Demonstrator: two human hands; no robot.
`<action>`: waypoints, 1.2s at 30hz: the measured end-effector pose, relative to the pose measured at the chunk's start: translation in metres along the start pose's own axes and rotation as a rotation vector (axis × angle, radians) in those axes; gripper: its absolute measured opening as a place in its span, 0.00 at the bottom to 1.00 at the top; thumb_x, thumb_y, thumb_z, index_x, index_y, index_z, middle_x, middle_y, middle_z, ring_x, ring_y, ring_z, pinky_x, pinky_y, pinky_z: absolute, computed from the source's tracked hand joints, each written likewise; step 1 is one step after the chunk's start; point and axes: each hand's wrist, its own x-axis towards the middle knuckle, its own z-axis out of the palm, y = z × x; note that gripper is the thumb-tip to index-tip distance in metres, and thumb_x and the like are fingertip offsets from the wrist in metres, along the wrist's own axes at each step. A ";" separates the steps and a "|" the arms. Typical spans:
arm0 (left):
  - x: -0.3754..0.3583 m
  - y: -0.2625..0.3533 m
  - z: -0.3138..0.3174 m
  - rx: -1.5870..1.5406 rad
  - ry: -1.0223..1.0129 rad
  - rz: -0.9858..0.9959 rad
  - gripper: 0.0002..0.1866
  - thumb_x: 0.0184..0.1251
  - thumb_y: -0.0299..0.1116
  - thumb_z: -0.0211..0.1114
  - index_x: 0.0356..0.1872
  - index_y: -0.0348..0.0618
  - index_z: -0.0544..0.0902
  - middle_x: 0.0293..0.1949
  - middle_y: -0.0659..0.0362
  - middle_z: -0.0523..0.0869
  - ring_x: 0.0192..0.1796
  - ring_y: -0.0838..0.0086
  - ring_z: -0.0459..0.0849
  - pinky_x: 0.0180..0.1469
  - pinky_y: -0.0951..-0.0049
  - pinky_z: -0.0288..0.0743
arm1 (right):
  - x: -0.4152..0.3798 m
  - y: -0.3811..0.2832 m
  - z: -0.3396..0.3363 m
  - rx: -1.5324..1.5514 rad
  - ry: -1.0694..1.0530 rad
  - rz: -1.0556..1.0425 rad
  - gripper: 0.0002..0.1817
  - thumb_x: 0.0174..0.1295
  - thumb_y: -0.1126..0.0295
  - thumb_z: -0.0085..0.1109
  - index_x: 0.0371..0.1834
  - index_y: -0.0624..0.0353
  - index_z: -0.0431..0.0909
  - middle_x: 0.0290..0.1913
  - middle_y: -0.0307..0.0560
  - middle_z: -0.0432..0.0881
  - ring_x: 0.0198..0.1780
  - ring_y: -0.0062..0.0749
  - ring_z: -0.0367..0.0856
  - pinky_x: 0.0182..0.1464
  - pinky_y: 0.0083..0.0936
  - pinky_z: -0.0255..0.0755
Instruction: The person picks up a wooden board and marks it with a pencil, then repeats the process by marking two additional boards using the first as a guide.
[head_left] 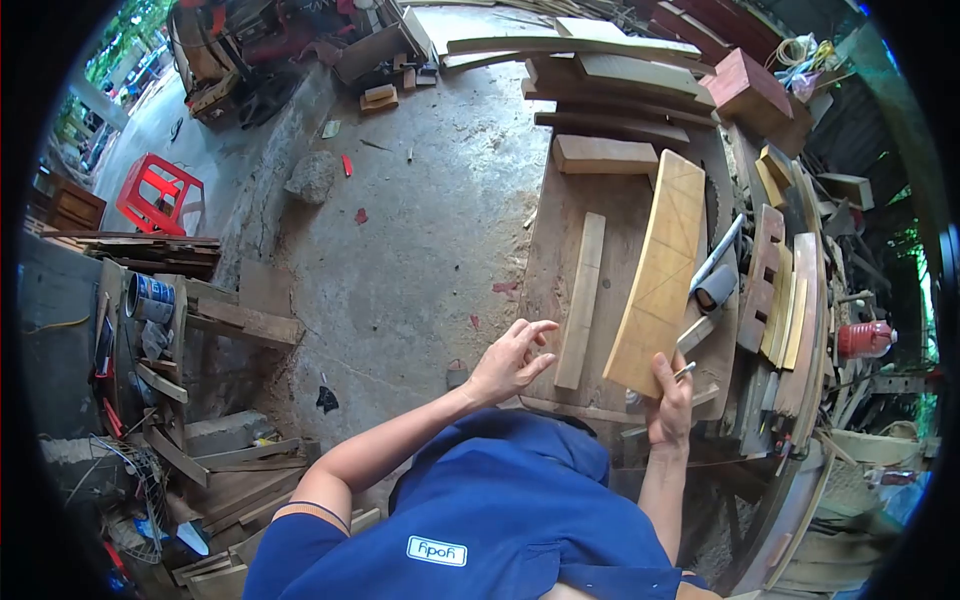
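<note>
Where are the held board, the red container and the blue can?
Held board (655,275): head view, middle of its broad face.
Red container (864,340): head view, its side.
Blue can (153,298): head view, its side.

Blue short-sleeved shirt (500,490), orange sleeve trim (318,510), white rectangular "yody" label (437,551)
</note>
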 end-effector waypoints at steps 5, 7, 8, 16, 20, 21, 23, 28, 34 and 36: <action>-0.005 -0.007 0.003 0.020 -0.016 -0.009 0.27 0.71 0.31 0.68 0.70 0.46 0.73 0.48 0.56 0.77 0.34 0.76 0.82 0.41 0.73 0.79 | 0.001 -0.004 -0.025 0.037 0.047 -0.030 0.19 0.73 0.67 0.61 0.64 0.62 0.75 0.54 0.44 0.84 0.53 0.29 0.84 0.55 0.26 0.78; -0.006 -0.007 0.003 0.039 -0.024 -0.025 0.27 0.70 0.30 0.68 0.69 0.46 0.73 0.49 0.55 0.77 0.34 0.76 0.82 0.42 0.73 0.79 | 0.002 -0.003 -0.043 0.033 0.084 -0.061 0.21 0.73 0.66 0.62 0.65 0.62 0.74 0.55 0.44 0.84 0.54 0.29 0.83 0.57 0.28 0.76; -0.006 -0.008 0.004 0.051 -0.029 -0.026 0.27 0.70 0.30 0.68 0.69 0.46 0.73 0.49 0.55 0.77 0.34 0.76 0.82 0.42 0.73 0.79 | 0.001 -0.006 -0.051 0.016 0.114 -0.078 0.21 0.73 0.66 0.62 0.65 0.62 0.74 0.55 0.44 0.83 0.55 0.30 0.83 0.57 0.28 0.76; -0.003 -0.004 0.008 0.054 -0.045 -0.074 0.28 0.70 0.29 0.68 0.71 0.46 0.72 0.50 0.55 0.76 0.36 0.77 0.79 0.42 0.74 0.79 | 0.002 -0.022 -0.160 -0.003 0.327 -0.130 0.19 0.71 0.64 0.65 0.61 0.57 0.77 0.52 0.38 0.84 0.50 0.22 0.84 0.46 0.20 0.80; 0.000 -0.007 0.016 0.091 -0.030 -0.062 0.29 0.71 0.29 0.67 0.72 0.47 0.71 0.50 0.55 0.76 0.34 0.77 0.78 0.42 0.74 0.78 | 0.003 -0.030 -0.209 -0.054 0.522 -0.238 0.17 0.68 0.63 0.68 0.57 0.55 0.78 0.44 0.31 0.83 0.33 0.11 0.77 0.23 0.12 0.56; 0.000 -0.009 0.018 0.079 -0.039 -0.078 0.29 0.71 0.29 0.66 0.72 0.47 0.70 0.50 0.55 0.76 0.35 0.77 0.79 0.43 0.74 0.79 | 0.002 -0.035 -0.221 -0.042 0.537 -0.247 0.17 0.68 0.63 0.68 0.57 0.54 0.79 0.44 0.31 0.83 0.33 0.12 0.77 0.23 0.12 0.57; 0.002 -0.009 0.022 0.070 -0.055 -0.093 0.30 0.71 0.29 0.66 0.73 0.47 0.70 0.50 0.56 0.76 0.36 0.78 0.80 0.43 0.73 0.79 | 0.008 -0.036 -0.247 -0.039 0.604 -0.248 0.16 0.68 0.62 0.68 0.55 0.53 0.79 0.43 0.32 0.83 0.33 0.12 0.77 0.22 0.12 0.57; 0.007 -0.014 0.025 0.152 -0.010 -0.093 0.30 0.72 0.29 0.65 0.73 0.47 0.69 0.51 0.56 0.75 0.34 0.80 0.80 0.38 0.76 0.80 | 0.026 -0.047 -0.314 -0.038 0.720 -0.227 0.16 0.66 0.62 0.70 0.52 0.51 0.77 0.45 0.33 0.83 0.34 0.13 0.78 0.20 0.13 0.55; 0.011 -0.010 0.031 0.181 0.069 -0.178 0.30 0.69 0.31 0.68 0.71 0.47 0.71 0.47 0.56 0.78 0.31 0.76 0.81 0.42 0.70 0.80 | 0.051 -0.066 -0.375 -0.280 0.719 -0.133 0.12 0.69 0.62 0.67 0.51 0.51 0.80 0.41 0.30 0.86 0.28 0.11 0.77 0.19 0.13 0.55; 0.012 -0.004 0.033 0.208 0.080 -0.191 0.30 0.68 0.30 0.68 0.71 0.47 0.71 0.46 0.56 0.79 0.31 0.76 0.81 0.42 0.70 0.80 | 0.066 -0.069 -0.391 -0.313 0.734 -0.132 0.12 0.69 0.61 0.66 0.52 0.51 0.81 0.40 0.30 0.86 0.27 0.11 0.77 0.19 0.13 0.54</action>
